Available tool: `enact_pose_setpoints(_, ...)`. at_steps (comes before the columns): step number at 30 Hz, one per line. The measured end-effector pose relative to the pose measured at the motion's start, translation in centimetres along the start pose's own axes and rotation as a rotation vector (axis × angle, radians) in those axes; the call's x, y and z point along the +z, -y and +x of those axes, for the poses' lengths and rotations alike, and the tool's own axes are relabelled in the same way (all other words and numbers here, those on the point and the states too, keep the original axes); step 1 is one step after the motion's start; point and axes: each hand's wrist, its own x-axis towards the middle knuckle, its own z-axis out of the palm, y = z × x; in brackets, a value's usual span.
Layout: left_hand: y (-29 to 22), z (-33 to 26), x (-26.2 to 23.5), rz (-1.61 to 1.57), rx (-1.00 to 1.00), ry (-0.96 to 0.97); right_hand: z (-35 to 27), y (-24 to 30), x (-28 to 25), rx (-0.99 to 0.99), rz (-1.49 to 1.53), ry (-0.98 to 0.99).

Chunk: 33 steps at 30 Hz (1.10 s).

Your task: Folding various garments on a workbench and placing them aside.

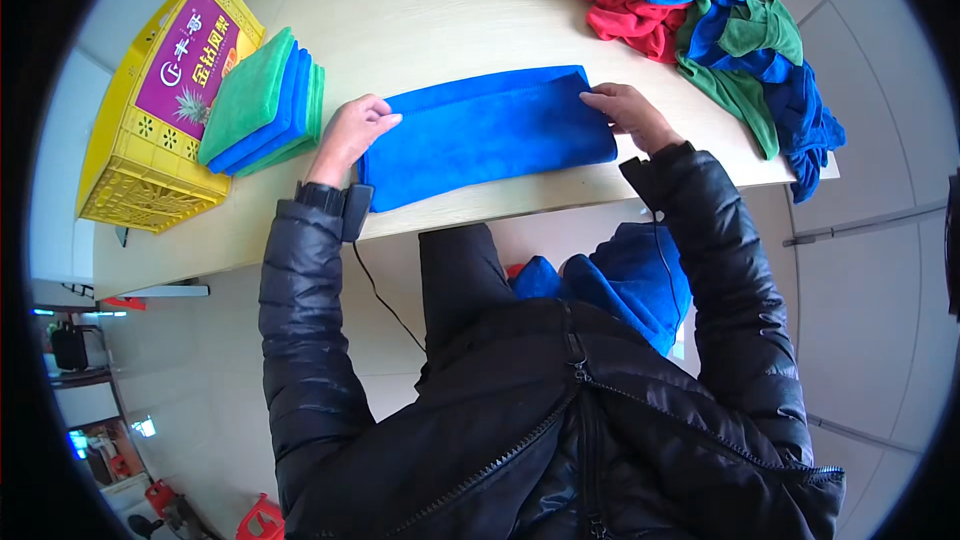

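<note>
On the tabletop point(450, 10), left end: yellow plastic crate point(150, 168), then stacked green and blue towels point(252, 100). Near edge, middle: left hand point(350, 136), thumb and fingers pinching one corner of a folded blue towel point(490, 132); right hand point(635, 117), likewise pinching its right edge. Right end: heaped multicoloured towels point(725, 30).

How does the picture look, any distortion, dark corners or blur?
Head view: black corners around the fisheye circle, and seams of the white panels bow at right; head view: left hand, right hand and the blue cloth between them look reasonably sharp.
</note>
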Motion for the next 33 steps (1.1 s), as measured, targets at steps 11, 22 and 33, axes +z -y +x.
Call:
enact_pose_setpoints(11,1.2,-6.6,3.3,-0.540,-0.142,-0.222,-0.3,-5.5,1.6,-0.210,-0.165,-0.300)
enact_pose_setpoints(22,1.2,-5.4,4.6,0.067,-0.187,-0.483,-2.6,-3.8,3.4,-0.261,-0.404,-0.538)
enact_pose_setpoints(33,-4.7,-10.0,8.6,0.488,-0.101,-0.731,-4.7,-4.8,5.0,-0.445,-0.790,-0.698)
